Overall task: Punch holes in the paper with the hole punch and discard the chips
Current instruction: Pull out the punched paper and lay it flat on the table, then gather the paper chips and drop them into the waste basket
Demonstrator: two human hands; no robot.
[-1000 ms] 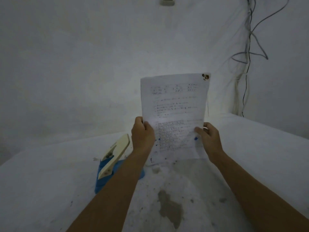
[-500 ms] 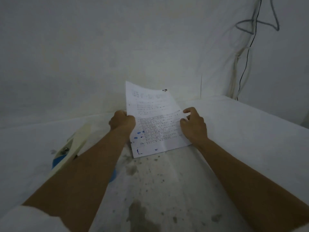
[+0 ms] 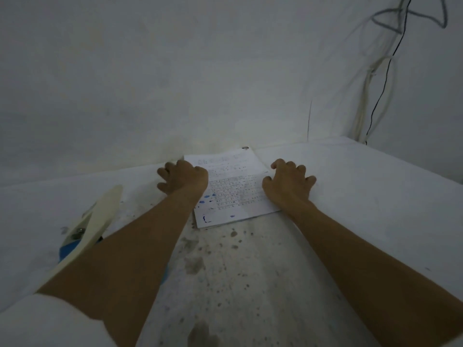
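A printed paper (image 3: 233, 194) with blue ink marks lies flat on the white table (image 3: 350, 196), close to the back wall. My left hand (image 3: 183, 179) sits on its left edge and my right hand (image 3: 288, 181) on its right edge. The fingers of both hands curl down over the sheet's sides. The hole punch (image 3: 92, 221), with a cream lever raised over a blue base, stands to the left, partly hidden behind my left forearm. No chips are visible.
The tabletop in front of the paper is stained with dark spots (image 3: 193, 264). Cables (image 3: 383, 78) hang down the wall at the back right corner. The wall stands directly behind the paper.
The paper went from upright in front of me to tilted and then flat on the table. Both hands came down with it, and my view dropped toward the table.
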